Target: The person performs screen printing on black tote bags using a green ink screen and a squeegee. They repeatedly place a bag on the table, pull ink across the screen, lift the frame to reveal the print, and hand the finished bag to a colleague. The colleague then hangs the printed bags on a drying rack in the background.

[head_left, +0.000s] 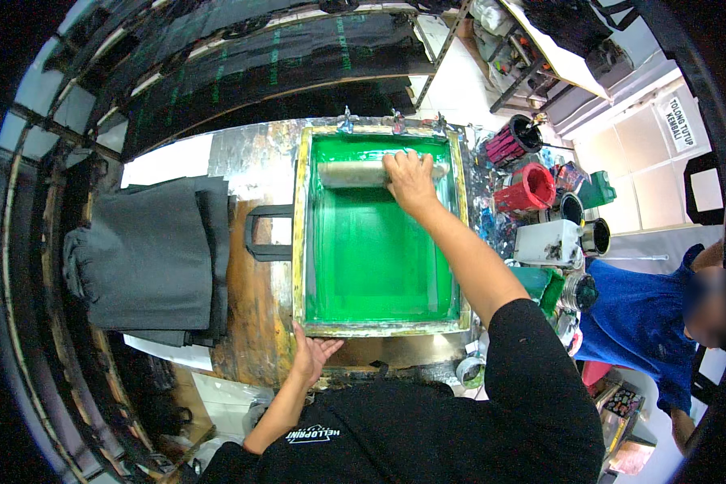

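Observation:
A screen-printing frame (pixel 302 266) with yellowish, stained edges lies in front of me, its green mesh (pixel 375 258) smeared with green ink. My right hand (pixel 411 181) is closed over a long squeegee (pixel 351 174), which lies crosswise near the far end of the mesh. The squeegee's lower edge is hidden in this view. At the frame's near left corner is my left hand (pixel 313 355), thumb up against the edge and fingers stretched out just below it. A dark fabric handle (pixel 254 234) sticks out from under the frame's left side.
Dark grey fabric bags (pixel 149 258) are stacked at the left. Metal clamps (pixel 397 121) hold the frame's far edge. Ink containers, including a red pot (pixel 528 187) and a white jug (pixel 548 244), crowd the right. A person in a blue shirt (pixel 637 315) is at the right.

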